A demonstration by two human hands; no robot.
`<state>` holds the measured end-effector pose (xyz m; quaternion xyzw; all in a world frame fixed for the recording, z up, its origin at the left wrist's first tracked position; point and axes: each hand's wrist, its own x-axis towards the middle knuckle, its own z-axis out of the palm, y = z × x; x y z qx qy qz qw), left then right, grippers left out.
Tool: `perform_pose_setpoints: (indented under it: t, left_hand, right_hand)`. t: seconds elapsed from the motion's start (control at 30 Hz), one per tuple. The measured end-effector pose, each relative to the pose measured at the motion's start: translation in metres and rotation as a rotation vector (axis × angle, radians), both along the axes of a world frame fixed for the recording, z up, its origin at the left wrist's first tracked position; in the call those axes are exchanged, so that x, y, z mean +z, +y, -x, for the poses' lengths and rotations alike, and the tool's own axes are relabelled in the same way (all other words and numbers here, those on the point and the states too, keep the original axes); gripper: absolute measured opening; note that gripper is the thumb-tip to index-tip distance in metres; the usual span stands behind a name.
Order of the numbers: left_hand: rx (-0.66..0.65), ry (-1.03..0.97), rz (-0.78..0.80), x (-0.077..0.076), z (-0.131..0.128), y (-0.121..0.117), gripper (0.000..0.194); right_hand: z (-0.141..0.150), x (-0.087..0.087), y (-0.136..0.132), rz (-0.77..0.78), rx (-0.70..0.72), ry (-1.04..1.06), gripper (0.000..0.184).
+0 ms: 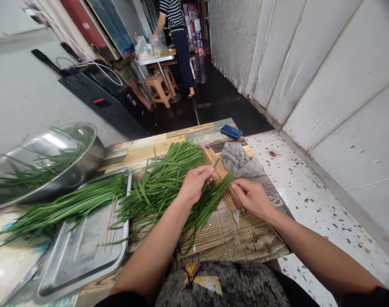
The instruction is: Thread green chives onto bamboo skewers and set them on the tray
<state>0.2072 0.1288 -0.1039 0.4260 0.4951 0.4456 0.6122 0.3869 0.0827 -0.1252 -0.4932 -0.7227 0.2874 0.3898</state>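
Between my hands a small bunch of garlic chives [210, 207] slants across the table, its ends near my right fingertips. My left hand [194, 183] is closed in a pinch on chives, with a green stalk end sticking up past the fingers. My right hand [253, 198] is closed at the ends of the small bunch, its thumb and forefinger pressed together there; whether a skewer is also in it is hidden. Under and behind the hands lies a bundle of thin bamboo skewers [228, 197]. A large heap of garlic chives [168, 177] spreads left of my left hand.
A metal tray [82, 260] with more chives and a few skewers stands left, beside a large steel bowl [96, 149] of chives. A grey cloth [237, 160] and a blue box [231, 131] lie at the right. A person [180, 42] stands at a far table [149, 61].
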Motion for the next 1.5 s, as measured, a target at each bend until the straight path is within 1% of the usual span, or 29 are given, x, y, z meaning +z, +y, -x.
perform_pose_setpoints:
  t: [0.2, 0.53, 0.83, 1.03, 1.37, 1.5]
  left_hand:
    - [0.011, 0.002, -0.012, 0.001, -0.002, 0.000, 0.022]
    - [0.037, -0.030, 0.050, 0.003, -0.002, 0.000, 0.020]
    - [0.014, 0.011, -0.008, 0.002, -0.001, 0.000, 0.020]
    - [0.043, 0.104, -0.101, 0.002, -0.002, -0.001, 0.021]
    - [0.078, 0.384, -0.322, -0.004, -0.002, -0.003, 0.021]
    - [0.050, 0.449, -0.398, -0.006, -0.002, -0.003, 0.022]
  right_hand:
    - [0.000, 0.001, -0.001, 0.004, 0.002, 0.006, 0.023]
    - [0.000, 0.003, -0.001, 0.010, 0.010, 0.009, 0.023]
    - [-0.001, 0.006, -0.002, 0.035, 0.021, -0.003, 0.024]
    - [0.000, 0.009, -0.003, 0.044, 0.029, 0.011, 0.024]
    - [0.000, 0.010, -0.005, 0.051, 0.005, 0.019, 0.023]
    - [0.001, 0.010, -0.005, 0.044, -0.007, 0.016, 0.023]
